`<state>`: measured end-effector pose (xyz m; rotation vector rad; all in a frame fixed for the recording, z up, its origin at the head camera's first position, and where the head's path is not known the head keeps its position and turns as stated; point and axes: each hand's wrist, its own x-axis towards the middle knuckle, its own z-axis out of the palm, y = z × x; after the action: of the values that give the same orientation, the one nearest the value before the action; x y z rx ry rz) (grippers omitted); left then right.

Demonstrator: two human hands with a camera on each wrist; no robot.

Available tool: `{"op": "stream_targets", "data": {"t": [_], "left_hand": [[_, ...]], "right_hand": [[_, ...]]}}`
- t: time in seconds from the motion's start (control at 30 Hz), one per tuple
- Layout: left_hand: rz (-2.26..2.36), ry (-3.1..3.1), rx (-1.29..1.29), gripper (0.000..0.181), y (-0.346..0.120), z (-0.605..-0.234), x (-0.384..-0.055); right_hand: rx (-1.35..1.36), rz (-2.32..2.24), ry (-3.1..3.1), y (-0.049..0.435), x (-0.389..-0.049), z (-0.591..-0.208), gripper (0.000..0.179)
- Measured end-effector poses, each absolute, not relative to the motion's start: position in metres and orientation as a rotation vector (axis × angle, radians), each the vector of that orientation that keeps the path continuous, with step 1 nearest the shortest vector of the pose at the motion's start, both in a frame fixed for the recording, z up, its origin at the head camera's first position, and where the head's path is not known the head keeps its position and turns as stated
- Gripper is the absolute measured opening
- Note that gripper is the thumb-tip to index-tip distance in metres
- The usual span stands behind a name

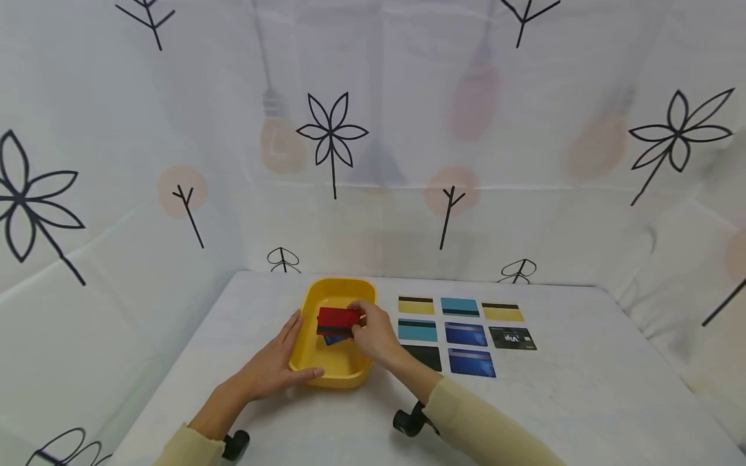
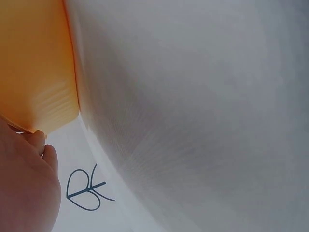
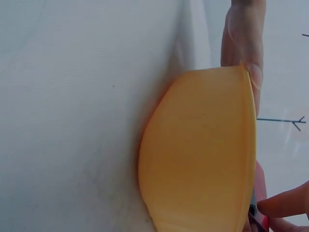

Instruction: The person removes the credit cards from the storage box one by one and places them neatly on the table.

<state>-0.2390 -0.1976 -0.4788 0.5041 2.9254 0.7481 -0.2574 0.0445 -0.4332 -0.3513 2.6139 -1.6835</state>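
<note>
My left hand (image 1: 269, 366) holds the yellow plastic tray (image 1: 296, 355) at its near left corner. Its fingers lie along the left rim and the thumb is over the near rim. Above the tray, my right hand (image 1: 375, 333) pinches a red card (image 1: 338, 317) with a dark stripe by its right end. A blue card (image 1: 335, 340) shows partly below the red one. In the right wrist view, the tray wall (image 3: 198, 150) hides most of the red card (image 3: 260, 183) and part of the right hand's fingers.
Right of the tray lie several cards in rows: yellow (image 1: 416, 306), light blue (image 1: 417, 331), dark blue (image 1: 466, 334), a black Vip card (image 1: 513, 338) and a dark card (image 1: 424, 356) partly behind the right wrist. Patterned white cloth (image 1: 379, 220) walls the white table (image 1: 583, 388).
</note>
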Motion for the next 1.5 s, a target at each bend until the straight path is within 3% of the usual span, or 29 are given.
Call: {"op": "stream_targets", "data": {"t": [1.5], "left_hand": [[0.737,2.916,0.440,0.120,-0.195,-0.477,-0.237]], "right_hand": [[-0.302,-1.633,2.662,0.119,-0.244,-0.435,0.037]]}}
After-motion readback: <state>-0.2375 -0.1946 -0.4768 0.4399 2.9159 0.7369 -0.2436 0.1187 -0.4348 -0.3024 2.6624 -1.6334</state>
